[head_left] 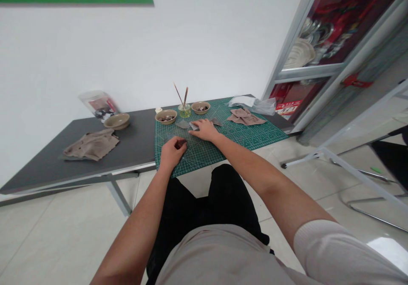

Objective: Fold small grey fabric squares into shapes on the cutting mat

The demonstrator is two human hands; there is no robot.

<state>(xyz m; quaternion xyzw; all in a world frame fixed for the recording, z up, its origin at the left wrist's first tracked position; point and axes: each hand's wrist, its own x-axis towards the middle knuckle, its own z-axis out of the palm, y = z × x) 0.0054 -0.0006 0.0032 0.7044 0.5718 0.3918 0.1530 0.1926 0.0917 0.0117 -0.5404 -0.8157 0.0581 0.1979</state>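
While the left hand (pixel 172 154) curls its fingers narrowly around a small dark piece (pixel 181 143), the right hand (pixel 204 130) reaches in from 3 o'clock, fingers extended over a gray scrap (pixel 194 126); whether they grip it, I cannot tell. Both hands are over a green cutting mat (pixel 229 142) on a gray table (pixel 137 134). At 12 o'clock, a glass jar (pixel 184 111) holding brushes stands between two bowls (pixel 165 116) of dark pieces. A second gray scrap (pixel 216 122) lies near 2 o'clock, before a crumpled cloth (pixel 246 117) and a plastic bag (pixel 256 105). Around 10 o'clock, a third bowl (pixel 116 121) sits above another cloth (pixel 91 145).
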